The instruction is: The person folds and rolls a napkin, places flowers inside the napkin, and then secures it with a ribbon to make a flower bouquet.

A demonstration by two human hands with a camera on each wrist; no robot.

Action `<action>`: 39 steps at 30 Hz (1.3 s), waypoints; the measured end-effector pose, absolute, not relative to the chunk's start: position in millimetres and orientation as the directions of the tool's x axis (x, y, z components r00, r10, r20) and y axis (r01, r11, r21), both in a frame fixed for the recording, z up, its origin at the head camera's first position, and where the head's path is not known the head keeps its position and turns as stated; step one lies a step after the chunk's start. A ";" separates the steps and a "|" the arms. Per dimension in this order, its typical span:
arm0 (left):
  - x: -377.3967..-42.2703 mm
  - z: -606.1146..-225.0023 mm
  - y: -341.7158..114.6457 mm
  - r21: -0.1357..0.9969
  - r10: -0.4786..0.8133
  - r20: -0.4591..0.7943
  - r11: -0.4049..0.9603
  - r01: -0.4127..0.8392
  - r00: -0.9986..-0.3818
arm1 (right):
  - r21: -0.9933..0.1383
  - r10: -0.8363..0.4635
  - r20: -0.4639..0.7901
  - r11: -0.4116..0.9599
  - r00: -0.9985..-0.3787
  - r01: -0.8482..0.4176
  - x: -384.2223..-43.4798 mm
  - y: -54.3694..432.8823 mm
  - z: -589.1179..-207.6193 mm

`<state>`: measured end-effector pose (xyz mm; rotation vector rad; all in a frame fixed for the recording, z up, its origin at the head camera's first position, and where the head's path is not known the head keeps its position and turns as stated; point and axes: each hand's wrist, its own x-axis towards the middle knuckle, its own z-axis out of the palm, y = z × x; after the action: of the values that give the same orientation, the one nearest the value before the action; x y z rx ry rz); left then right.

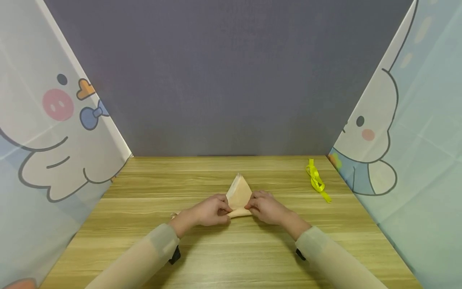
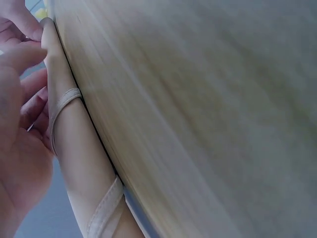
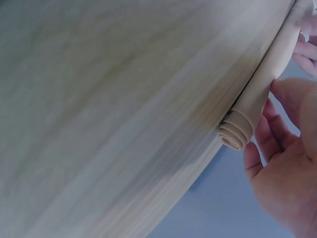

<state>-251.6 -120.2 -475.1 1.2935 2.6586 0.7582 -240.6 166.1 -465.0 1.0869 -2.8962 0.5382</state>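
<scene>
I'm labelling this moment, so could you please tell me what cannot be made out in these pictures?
Head: the right end of the beige roll, hidden by the right hand.
Left wrist: the roll's nearer end, cut off by the bottom edge.
Left wrist: what the yellow patch is; too small and blurred.
Right wrist: most of the left hand, cut off by the right edge.

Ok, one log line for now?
left hand: pinches partly rolled, smooth beige sheet; right hand: same; looped yellow ribbon: apart, on wooden table

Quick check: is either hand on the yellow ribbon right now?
No, the yellow ribbon lies apart at the right, while the left hand and right hand are on the beige roll.
</scene>
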 end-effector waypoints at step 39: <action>-256.4 -475.9 -119.8 0.541 0.649 0.036 0.627 0.560 -0.760 | -0.436 -0.611 -0.002 0.713 -0.791 -0.550 -248.9 160.1 -465.6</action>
<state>-256.4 -119.8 -475.9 1.0057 2.6843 0.8086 -248.9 160.1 -465.6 1.0371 -3.0411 0.6964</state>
